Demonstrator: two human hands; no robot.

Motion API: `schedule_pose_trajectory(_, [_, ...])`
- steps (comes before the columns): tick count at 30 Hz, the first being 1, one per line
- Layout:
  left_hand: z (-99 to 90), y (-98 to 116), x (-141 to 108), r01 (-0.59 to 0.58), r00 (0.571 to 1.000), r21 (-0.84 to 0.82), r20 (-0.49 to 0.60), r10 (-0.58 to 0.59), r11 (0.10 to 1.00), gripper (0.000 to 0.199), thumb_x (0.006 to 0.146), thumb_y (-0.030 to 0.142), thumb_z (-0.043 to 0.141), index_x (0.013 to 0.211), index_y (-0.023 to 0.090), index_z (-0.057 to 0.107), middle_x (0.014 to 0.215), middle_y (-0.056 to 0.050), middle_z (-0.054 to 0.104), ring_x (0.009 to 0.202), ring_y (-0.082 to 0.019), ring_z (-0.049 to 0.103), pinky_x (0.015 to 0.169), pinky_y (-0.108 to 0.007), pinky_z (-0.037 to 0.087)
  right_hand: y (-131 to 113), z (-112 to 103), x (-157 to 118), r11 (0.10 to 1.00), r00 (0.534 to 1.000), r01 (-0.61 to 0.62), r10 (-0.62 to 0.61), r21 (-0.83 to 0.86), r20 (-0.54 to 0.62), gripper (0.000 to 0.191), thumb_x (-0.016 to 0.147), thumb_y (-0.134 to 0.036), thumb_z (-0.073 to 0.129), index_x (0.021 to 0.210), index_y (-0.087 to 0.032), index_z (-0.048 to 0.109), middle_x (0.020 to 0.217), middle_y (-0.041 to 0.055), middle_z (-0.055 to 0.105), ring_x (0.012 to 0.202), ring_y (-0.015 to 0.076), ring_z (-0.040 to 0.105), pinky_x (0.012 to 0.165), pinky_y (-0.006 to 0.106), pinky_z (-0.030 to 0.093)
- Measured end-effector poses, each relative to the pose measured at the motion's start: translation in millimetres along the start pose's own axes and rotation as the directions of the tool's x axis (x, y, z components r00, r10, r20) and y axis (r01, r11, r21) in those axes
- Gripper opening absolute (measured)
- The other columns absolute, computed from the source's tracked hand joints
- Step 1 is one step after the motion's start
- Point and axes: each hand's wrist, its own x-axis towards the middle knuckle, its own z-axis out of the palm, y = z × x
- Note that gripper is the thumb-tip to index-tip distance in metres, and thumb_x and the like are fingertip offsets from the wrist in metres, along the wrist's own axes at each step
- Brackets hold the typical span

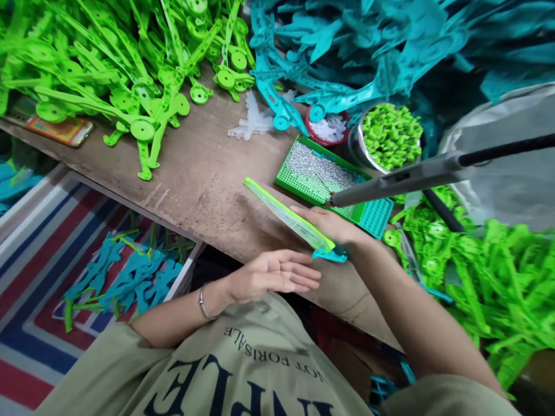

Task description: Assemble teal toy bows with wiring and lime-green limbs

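My right hand [327, 224] is closed round a long, narrow part [288, 215] with a lime green edge and a pale, translucent face. A small blue piece [329, 255] shows at its lower right end, close to my right wrist. My left hand [277, 274] holds nothing; its fingers are stretched out, palm up, just below the green part and apart from it. Beyond my right hand lies a green tray [284, 179] of small silvery pieces, with the tip of a grey hanging screwdriver [390, 182] over it.
Heaped lime green parts [143, 98] and blue parts [347, 52] cover the far side of the table [195, 173]. A red basket [327, 127], a metal bowl [388, 138] and a phone [60, 130] stand or lie there. More green parts [489, 283] are at right; a striped bin [65, 231] is at left.
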Motion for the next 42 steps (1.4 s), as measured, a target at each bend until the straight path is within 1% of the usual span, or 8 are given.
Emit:
schedule_pose_trajectory(5, [-6.0,-10,0,0.020,0.999,0.080,0.030,-0.023,0.997,0.051,0.085,0.020,0.077,0.134,0.018,0.067,0.132,-0.019,0.072,0.122,-0.028,0.071,0.111,-0.045,0.051,-10,-9,-6,0.996,0.997,-0.065,0.062,0.067,0.039,0.062,0.081,-0.080,0.060,0.059,-0.022,0.065,0.055,0.0041,0.062,0.056,0.0179,0.057,0.054,0.031,0.045])
schedule_pose_trajectory(11, [-9.1,-12,0,0.003,0.998,0.109,0.057,-0.010,0.994,0.053,0.082,0.017,0.075,0.135,0.019,0.066,0.134,-0.019,0.072,0.124,-0.029,0.071,0.112,-0.049,0.050,-13,-7,-8,0.994,0.998,-0.046,0.041,0.096,0.053,0.063,0.079,-0.080,0.063,0.056,-0.022,0.063,0.052,0.0042,0.063,0.051,0.0165,0.056,0.048,0.029,0.044])
schedule_pose_trajectory(19, [-6.6,-7,4,-0.043,0.995,0.070,-0.088,0.049,0.997,0.050,0.076,0.015,0.079,0.125,0.017,0.071,0.125,-0.018,0.075,0.120,-0.030,0.072,0.107,-0.045,0.054,-4,1,0,0.995,0.998,-0.064,0.063,0.080,0.018,0.058,0.081,-0.076,0.062,0.061,-0.023,0.068,0.058,0.0029,0.062,0.058,0.0175,0.054,0.053,0.031,0.043])
schedule_pose_trajectory(25, [-2.4,-2,7,-0.070,0.984,0.036,-0.160,0.075,0.997,0.043,0.076,0.016,0.081,0.118,0.016,0.071,0.121,-0.016,0.077,0.115,-0.027,0.074,0.105,-0.041,0.055,-3,0,-1,0.997,0.997,-0.053,0.050,0.061,0.056,0.065,0.080,-0.082,0.059,0.054,-0.022,0.060,0.058,0.0033,0.060,0.057,0.0163,0.050,0.052,0.031,0.040])
schedule_pose_trajectory(31, [-0.9,0,10,-0.111,0.985,0.038,-0.125,0.115,0.993,0.044,0.077,0.015,0.079,0.120,0.015,0.068,0.123,-0.018,0.075,0.117,-0.029,0.073,0.110,-0.046,0.052,-7,-2,-5,0.996,0.992,-0.038,0.028,0.084,0.121,0.067,0.078,-0.085,0.056,0.054,-0.023,0.061,0.052,0.0022,0.058,0.051,0.0147,0.048,0.048,0.030,0.039])
schedule_pose_trajectory(36, [0.6,-2,11,-0.115,0.983,0.032,-0.139,0.119,0.993,0.047,0.076,0.015,0.078,0.121,0.014,0.066,0.123,-0.018,0.075,0.116,-0.029,0.073,0.110,-0.047,0.051,-14,-6,-8,0.999,0.988,-0.034,0.030,0.023,0.150,0.069,0.077,-0.087,0.052,0.058,-0.022,0.064,0.054,0.0027,0.060,0.055,0.0162,0.054,0.056,0.030,0.045])
schedule_pose_trajectory(40, [-1.0,-4,11,-0.108,0.979,0.012,-0.170,0.109,0.994,0.043,0.076,0.017,0.079,0.117,0.014,0.068,0.118,-0.015,0.077,0.112,-0.027,0.074,0.108,-0.046,0.052,-6,-2,-3,0.999,0.996,-0.025,0.028,-0.031,0.082,0.071,0.073,-0.091,0.050,0.059,-0.022,0.061,0.059,0.0020,0.059,0.058,0.0163,0.052,0.058,0.031,0.044])
schedule_pose_trajectory(42, [-7.8,0,11,-0.121,0.960,0.008,-0.254,0.119,0.993,0.037,0.079,0.024,0.079,0.113,0.014,0.069,0.113,-0.014,0.078,0.107,-0.025,0.075,0.103,-0.042,0.054,1,6,0,0.996,0.999,0.021,-0.017,-0.089,0.048,0.072,0.079,-0.090,0.044,0.055,-0.022,0.054,0.055,0.0009,0.053,0.055,0.0151,0.047,0.055,0.030,0.039])
